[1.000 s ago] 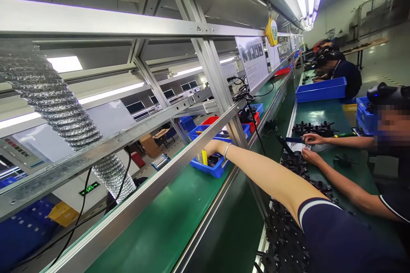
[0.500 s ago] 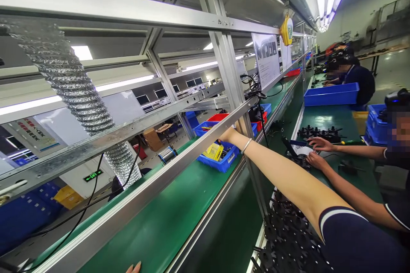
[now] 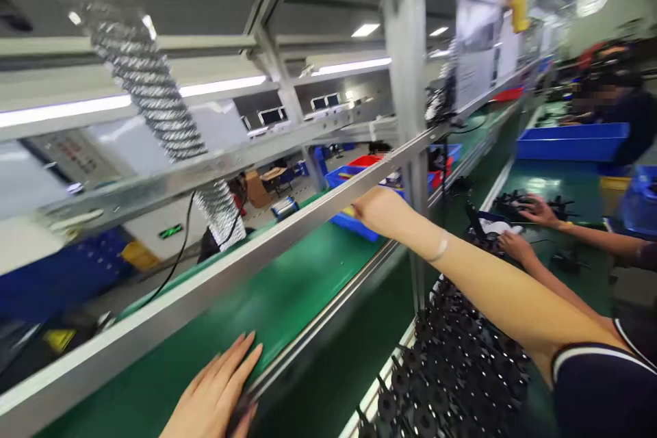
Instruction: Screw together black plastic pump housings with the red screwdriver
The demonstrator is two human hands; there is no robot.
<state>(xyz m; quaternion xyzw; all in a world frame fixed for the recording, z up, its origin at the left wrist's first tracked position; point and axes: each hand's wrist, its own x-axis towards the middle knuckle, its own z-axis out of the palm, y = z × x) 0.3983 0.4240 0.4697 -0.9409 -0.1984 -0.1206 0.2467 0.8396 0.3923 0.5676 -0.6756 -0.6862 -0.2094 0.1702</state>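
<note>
My right hand [image 3: 377, 211] reaches far forward under the metal rail to a blue bin [image 3: 354, 224] on the green conveyor belt [image 3: 287, 294]. Its fingers are hidden behind the rail and blurred, with a bit of yellow showing beside them. My left hand [image 3: 218, 393] lies flat with its fingers stretched out on the near edge of the belt, holding nothing. Many black gear-like plastic parts [image 3: 452, 376] are heaped on the bench under my right arm.
A silver rail [image 3: 205, 287] and upright post [image 3: 408, 96] cross in front of the belt. A foil duct [image 3: 164, 123] hangs at left. Red and blue bins [image 3: 441, 157] stand further along. A co-worker's hands [image 3: 518, 246] handle black parts at right; a big blue tray [image 3: 569, 142] lies beyond.
The view has swung down and right with blur. My left hand has come up onto the belt's edge. My right hand has drawn slightly back from the blue bin.
</note>
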